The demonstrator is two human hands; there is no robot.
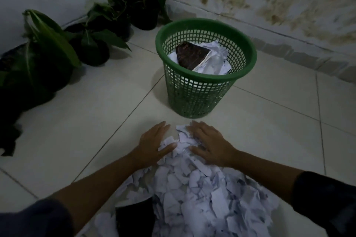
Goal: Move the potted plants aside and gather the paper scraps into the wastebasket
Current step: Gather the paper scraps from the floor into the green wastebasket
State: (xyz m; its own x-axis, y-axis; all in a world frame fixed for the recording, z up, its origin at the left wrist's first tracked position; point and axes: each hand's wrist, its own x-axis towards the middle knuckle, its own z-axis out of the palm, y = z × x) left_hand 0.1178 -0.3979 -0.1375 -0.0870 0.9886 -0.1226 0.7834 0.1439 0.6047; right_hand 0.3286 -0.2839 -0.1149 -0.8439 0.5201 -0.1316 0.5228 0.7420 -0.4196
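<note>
A big heap of torn white paper scraps (202, 194) lies on the tiled floor in front of me. My left hand (154, 143) rests flat on the heap's far left edge, fingers straight. My right hand (207, 143) lies flat on its far right edge, and a few scraps show between the two hands. Just beyond them stands a green mesh wastebasket (194, 98), upright, holding white paper and a dark brown packet (190, 55). Several potted plants in black pots stand in a row along the left wall, from a large one (36, 57) to the one in the corner (143, 5).
A stained wall runs behind the basket on the right, with a tiled skirting. A dark object (134, 217) sits on the floor at the near left of the heap, partly under scraps. Bare tiles lie between the plants and my left arm.
</note>
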